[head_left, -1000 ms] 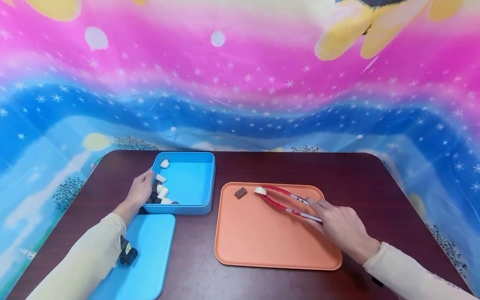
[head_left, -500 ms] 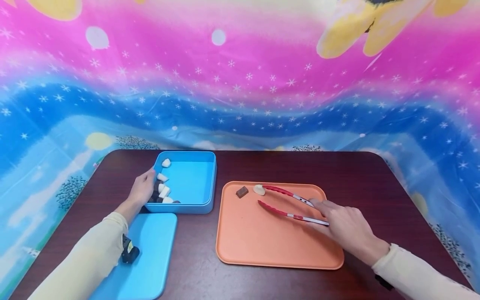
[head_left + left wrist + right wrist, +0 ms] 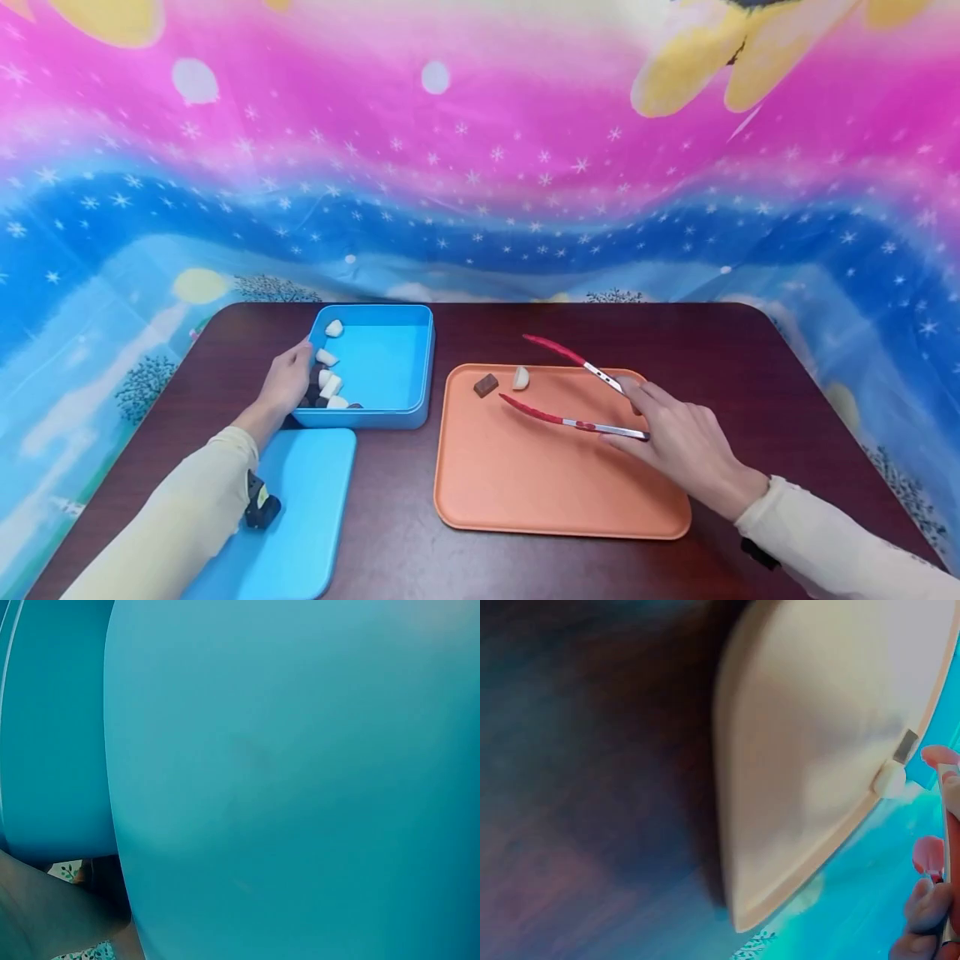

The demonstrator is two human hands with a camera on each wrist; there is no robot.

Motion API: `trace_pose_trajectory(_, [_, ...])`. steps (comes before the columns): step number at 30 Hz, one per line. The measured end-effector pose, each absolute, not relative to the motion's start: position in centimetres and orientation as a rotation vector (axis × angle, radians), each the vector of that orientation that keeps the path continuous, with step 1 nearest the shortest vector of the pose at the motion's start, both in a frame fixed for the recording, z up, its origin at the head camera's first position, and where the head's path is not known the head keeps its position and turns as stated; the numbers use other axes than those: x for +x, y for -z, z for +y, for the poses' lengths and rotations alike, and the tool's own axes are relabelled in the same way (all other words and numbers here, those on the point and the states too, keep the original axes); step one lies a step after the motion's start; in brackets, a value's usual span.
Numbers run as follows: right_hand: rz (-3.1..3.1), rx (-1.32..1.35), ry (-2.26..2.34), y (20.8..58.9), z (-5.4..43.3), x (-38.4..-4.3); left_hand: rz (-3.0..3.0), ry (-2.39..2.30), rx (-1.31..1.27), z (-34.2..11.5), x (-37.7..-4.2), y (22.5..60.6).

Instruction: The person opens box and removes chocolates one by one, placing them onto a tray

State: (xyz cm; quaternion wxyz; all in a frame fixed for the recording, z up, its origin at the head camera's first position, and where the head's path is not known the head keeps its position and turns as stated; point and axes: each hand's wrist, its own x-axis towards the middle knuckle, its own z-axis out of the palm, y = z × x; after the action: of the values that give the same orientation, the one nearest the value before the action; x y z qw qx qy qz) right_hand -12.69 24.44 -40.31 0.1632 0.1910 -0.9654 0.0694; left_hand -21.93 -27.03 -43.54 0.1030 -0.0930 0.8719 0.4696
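My right hand [image 3: 690,442] holds a pair of red-tipped metal tongs [image 3: 592,423], their arms spread wide with nothing between them. The lower tip lies just below a white rounded piece [image 3: 521,378] on the orange tray [image 3: 555,492]; the upper tip reaches past the tray's far edge. Beside the white piece is a brown chocolate block [image 3: 486,385]. In the right wrist view, both pieces sit near the tray rim, close to the red tong tips [image 3: 928,856]. My left hand [image 3: 283,385] grips the left side of an open blue box [image 3: 423,367], fingertips at its rim.
Several white pieces [image 3: 330,385] and dark ones lie along the box's left wall. Nearer me, a flat blue lid [image 3: 307,517] rests on the dark brown table [image 3: 397,517], partly under my left sleeve. A patterned cloth [image 3: 480,208] hangs behind the table.
The tongs have spread apart and let go of the white piece, which now rests on the tray beside the brown block. My left hand stays at the box.
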Motion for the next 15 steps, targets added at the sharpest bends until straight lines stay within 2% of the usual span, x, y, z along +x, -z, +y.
trace_pose_trajectory(9, [-2.878, 0.417, -0.454, 39.3, 22.1, -13.5, 2.606, -1.364, -0.251, -27.0, -22.0, 43.8])
trace_pose_trajectory(15, [-2.913, 0.445, -0.577, 39.1, 19.9, -14.3, 2.587, -1.362, -0.272, -27.1, -21.9, 43.6])
